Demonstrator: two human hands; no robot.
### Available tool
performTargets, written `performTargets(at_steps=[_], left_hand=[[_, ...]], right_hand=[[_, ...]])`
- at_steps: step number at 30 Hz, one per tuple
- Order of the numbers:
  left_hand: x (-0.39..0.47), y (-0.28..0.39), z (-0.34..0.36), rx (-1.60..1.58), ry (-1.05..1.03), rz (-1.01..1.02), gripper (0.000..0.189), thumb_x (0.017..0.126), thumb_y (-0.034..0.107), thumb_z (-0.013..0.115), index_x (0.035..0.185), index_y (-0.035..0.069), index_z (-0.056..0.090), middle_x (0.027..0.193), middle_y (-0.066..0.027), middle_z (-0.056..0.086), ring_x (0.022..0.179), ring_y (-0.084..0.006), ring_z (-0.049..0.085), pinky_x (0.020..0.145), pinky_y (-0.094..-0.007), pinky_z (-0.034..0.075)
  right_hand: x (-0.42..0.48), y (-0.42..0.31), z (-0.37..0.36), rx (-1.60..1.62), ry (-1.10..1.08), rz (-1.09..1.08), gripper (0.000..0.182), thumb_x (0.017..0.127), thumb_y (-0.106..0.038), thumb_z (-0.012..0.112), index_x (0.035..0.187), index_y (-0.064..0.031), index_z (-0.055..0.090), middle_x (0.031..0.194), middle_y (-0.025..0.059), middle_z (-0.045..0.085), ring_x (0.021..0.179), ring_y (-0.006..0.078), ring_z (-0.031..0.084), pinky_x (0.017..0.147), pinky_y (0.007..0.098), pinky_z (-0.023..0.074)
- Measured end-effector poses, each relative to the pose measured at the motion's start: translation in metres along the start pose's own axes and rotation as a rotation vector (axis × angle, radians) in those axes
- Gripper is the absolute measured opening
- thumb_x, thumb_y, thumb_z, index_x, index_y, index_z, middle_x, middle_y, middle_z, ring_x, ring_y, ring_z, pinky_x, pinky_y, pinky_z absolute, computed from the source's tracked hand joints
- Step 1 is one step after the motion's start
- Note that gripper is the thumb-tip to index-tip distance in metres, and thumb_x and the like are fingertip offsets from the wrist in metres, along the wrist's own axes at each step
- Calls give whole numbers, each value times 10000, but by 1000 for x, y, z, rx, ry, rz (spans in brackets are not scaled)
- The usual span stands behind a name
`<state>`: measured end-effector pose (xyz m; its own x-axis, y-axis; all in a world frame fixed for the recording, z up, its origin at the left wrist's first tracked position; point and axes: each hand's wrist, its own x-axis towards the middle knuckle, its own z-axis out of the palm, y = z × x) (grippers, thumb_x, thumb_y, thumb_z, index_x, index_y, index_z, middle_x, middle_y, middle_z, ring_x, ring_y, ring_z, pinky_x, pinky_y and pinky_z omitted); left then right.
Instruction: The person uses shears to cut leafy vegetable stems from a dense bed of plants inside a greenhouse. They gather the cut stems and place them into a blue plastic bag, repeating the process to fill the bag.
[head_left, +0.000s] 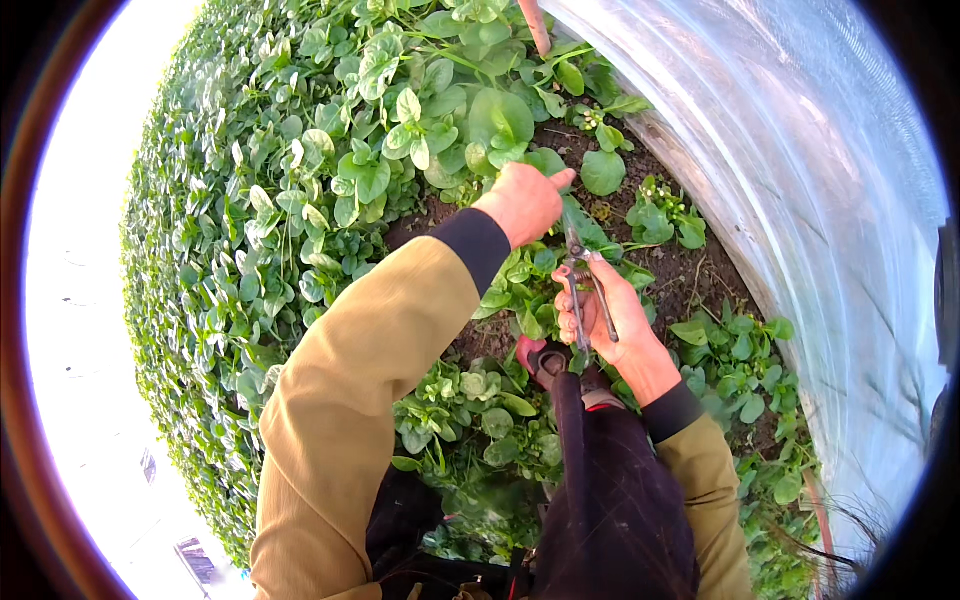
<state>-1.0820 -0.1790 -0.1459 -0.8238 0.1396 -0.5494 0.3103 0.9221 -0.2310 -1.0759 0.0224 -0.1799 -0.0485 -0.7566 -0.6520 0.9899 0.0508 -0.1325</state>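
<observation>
A pair of pruning shears with a spring between the handles rests in my right hand, its blades pointing up and away from me. My left hand is just above and left of the blades, back of the hand up, one finger pointing right among green leaves. Whether its curled fingers hold a stem or leaf is hidden. Broad leafy green plants grow around both hands, and a leaf lies beside the blades.
Dense leafy plants spread to the left. Brown soil shows at right, with small plants. A clear plastic film wall curves along the right side. An orange-brown post stands at the top. My shoe is below the shears.
</observation>
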Motion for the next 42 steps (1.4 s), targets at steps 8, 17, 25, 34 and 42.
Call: performTargets(at_steps=[8, 17, 25, 34, 42], left_hand=[[-31, -54, 24, -32, 26, -67, 205, 644, 20, 713, 849, 31, 713, 1324, -156, 504, 872, -283, 659, 713, -377, 568], [-44, -67, 49, 13, 138, -47, 100, 712, 77, 676, 808, 67, 704, 1297, -127, 498, 846, -242, 647, 734, -354, 542], [-44, -68, 52, -29, 124, -39, 137, 720, 67, 654, 847, 67, 704, 1343, -157, 452, 859, -277, 633, 749, -375, 542], [-41, -75, 62, -40, 45, -140, 228, 754, 58, 631, 942, 130, 738, 1388, -172, 410, 864, -290, 633, 769, -380, 543], [-46, -75, 65, -88, 156, -143, 202, 731, 50, 650, 906, 118, 724, 1384, -215, 419, 842, -300, 646, 734, -378, 550]], right_hand=[[19, -28, 21, -40, -60, -24, 495, 1022, -493, 347, 1059, -57, 578, 727, 58, 561, 538, 180, 521, 516, 343, 422], [77, -43, 35, -304, -37, 89, 496, 1012, -500, 366, 1047, -50, 573, 814, 115, 632, 668, 246, 668, 559, 384, 575], [92, -52, 36, -307, -43, 112, 512, 1014, -500, 353, 1047, -39, 574, 810, 106, 641, 687, 252, 681, 565, 380, 580], [72, -51, 33, -232, -4, -11, 498, 1050, -455, 299, 1039, -28, 554, 661, 1, 498, 459, 91, 405, 403, 272, 340], [71, -43, 38, -399, -103, 100, 505, 1028, -497, 321, 1103, -56, 555, 839, 121, 636, 669, 243, 675, 540, 365, 554]])
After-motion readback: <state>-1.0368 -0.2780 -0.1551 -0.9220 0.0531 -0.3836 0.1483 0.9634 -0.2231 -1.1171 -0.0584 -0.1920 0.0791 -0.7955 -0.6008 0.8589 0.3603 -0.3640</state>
